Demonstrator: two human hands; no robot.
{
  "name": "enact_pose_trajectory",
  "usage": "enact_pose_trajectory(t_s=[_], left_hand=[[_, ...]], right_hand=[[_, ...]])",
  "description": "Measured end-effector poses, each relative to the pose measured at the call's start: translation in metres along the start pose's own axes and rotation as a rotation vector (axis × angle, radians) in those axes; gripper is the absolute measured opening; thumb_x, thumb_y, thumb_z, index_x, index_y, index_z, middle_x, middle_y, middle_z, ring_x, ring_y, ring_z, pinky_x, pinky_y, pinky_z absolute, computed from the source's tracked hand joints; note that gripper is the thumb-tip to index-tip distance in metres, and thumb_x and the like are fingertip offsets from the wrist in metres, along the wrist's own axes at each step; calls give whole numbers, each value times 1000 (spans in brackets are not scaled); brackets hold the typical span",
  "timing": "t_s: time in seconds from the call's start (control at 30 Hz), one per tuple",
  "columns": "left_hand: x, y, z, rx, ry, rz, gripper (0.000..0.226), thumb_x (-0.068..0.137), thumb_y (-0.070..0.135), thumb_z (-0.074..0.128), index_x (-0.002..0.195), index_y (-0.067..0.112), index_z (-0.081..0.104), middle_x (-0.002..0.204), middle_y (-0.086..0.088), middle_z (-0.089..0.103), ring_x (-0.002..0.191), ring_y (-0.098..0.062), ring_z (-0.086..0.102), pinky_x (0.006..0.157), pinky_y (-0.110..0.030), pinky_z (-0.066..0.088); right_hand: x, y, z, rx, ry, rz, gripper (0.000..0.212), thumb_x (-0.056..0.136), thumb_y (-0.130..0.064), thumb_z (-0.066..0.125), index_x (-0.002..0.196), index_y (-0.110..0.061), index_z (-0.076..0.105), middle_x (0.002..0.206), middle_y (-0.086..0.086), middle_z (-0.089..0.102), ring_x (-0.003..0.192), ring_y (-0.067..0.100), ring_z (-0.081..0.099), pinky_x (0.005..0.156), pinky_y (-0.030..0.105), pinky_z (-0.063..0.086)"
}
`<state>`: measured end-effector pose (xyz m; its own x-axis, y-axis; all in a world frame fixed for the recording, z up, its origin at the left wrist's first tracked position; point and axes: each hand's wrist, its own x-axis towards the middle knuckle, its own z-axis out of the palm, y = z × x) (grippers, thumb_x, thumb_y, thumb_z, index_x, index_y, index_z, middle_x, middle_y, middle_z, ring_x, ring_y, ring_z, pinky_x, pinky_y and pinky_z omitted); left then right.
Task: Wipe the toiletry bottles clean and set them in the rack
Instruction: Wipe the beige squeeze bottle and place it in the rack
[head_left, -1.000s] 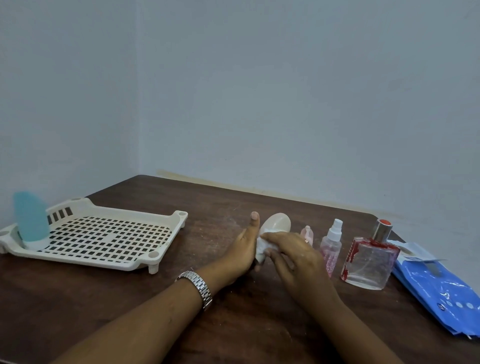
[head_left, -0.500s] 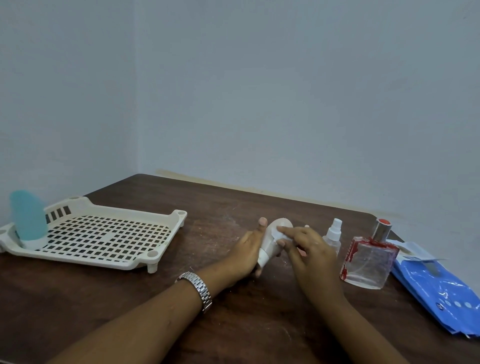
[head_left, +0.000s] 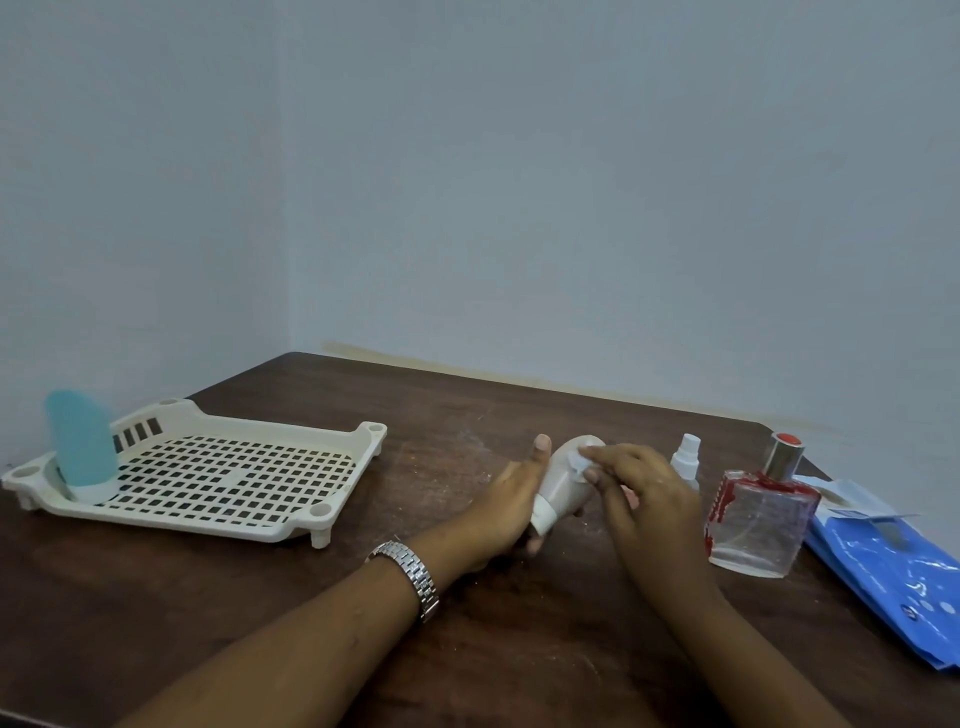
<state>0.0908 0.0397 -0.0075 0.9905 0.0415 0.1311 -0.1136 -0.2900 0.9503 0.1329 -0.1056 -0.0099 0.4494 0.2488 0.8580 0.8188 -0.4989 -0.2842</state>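
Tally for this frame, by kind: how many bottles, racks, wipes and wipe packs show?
Bottles: 4 (teal plastic bottle, pale beige plastic bottle, clear spray bottle with white cap, square glass perfume bottle)
Racks: 1 (cream slotted plastic rack)
Wipes: 1 (white wipe)
Wipe packs: 1 (blue plastic pack)
Total: 7, not counting anything hidden behind the right hand

A rounded off-white plastic bottle (head_left: 563, 480) tilts cap-end down in the left hand (head_left: 501, 501), with a small white wipe (head_left: 581, 460) pinched against its top by the right hand (head_left: 649, 493). A blue teardrop bottle (head_left: 80, 441) stands cap-down at the left end of the cream perforated plastic rack (head_left: 234, 517). A clear spray bottle (head_left: 685, 460) and a square glass perfume bottle (head_left: 753, 522) stand upright at the right
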Motion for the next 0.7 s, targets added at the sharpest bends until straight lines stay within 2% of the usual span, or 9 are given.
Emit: enact_pose_trajectory(t_s=[0.1, 0.2, 0.27, 0.3, 0.4, 0.43, 0.53, 0.6, 0.7], left_hand=[[-2, 0, 0, 40, -32, 19, 85, 91, 62, 12, 105, -9, 58, 35, 2, 44, 30, -9, 41, 35, -15, 30], [-4, 0, 0, 51, -44, 20, 87, 85, 66, 15, 107, -6, 57, 35, 3, 45, 31, -8, 41, 35, -15, 31], [-3, -2, 1, 33, -32, 17, 84, 82, 68, 17, 106, -2, 57, 41, 3, 50, 33, -9, 43, 37, -17, 33], [-3, -2, 1, 10, -18, 13, 79, 84, 67, 18, 104, 2, 57, 48, 0, 54, 34, -9, 43, 38, -18, 34], [-4, 0, 0, -61, 30, 32, 59, 97, 54, 18, 83, 11, 55, 53, -6, 52, 35, -9, 43, 38, -18, 34], [-4, 1, -1, -81, 44, 39, 57, 99, 51, 17, 78, 12, 54, 51, -6, 50, 35, -9, 43, 37, -17, 34], [-2, 1, -4, -122, 94, 36, 62, 98, 52, 15, 69, 11, 51, 47, -1, 49, 34, -7, 44, 36, -15, 34], [-1, 2, -4, -132, 92, 28, 68, 94, 57, 10, 66, 10, 50, 48, -4, 50, 36, -9, 44, 38, -15, 35], [-2, 3, -2, -126, 68, 8, 74, 93, 58, 1, 64, 9, 49, 42, 0, 48, 35, -9, 43, 39, -14, 35]], right_hand=[[2, 5, -2, 12, 30, 77, 22, 80, 4, 67, 97, -10, 71, 93, 2, 67, 84, 15, 59, 75, 10, 36], [-1, 4, -3, 24, 39, 122, 23, 81, 3, 66, 98, -10, 71, 95, 1, 67, 85, 12, 59, 76, 8, 37], [-3, 3, -2, 7, 27, 112, 24, 80, 4, 67, 98, -10, 71, 96, 1, 68, 86, 13, 60, 81, 12, 41], [-4, 1, -1, -5, 12, 92, 25, 78, 5, 68, 98, -10, 71, 96, 2, 68, 87, 12, 60, 84, 14, 42], [-7, -6, 1, -6, -80, -18, 26, 76, 3, 71, 98, -11, 71, 94, 3, 69, 86, -1, 53, 85, 0, 33], [-9, -8, 3, 4, -118, -53, 26, 77, 1, 71, 99, -12, 71, 95, 2, 69, 86, 0, 55, 84, 1, 35], [-13, -13, 6, 56, -183, -146, 21, 83, -13, 63, 103, -16, 70, 98, -3, 67, 89, 5, 58, 79, 13, 44], [-14, -14, 5, 60, -201, -194, 25, 86, -20, 53, 105, -17, 69, 100, -6, 66, 92, 3, 54, 83, 11, 42], [-13, -13, 2, 26, -189, -247, 26, 86, -14, 52, 106, -14, 68, 102, -3, 66, 97, 5, 53, 89, 9, 38]])
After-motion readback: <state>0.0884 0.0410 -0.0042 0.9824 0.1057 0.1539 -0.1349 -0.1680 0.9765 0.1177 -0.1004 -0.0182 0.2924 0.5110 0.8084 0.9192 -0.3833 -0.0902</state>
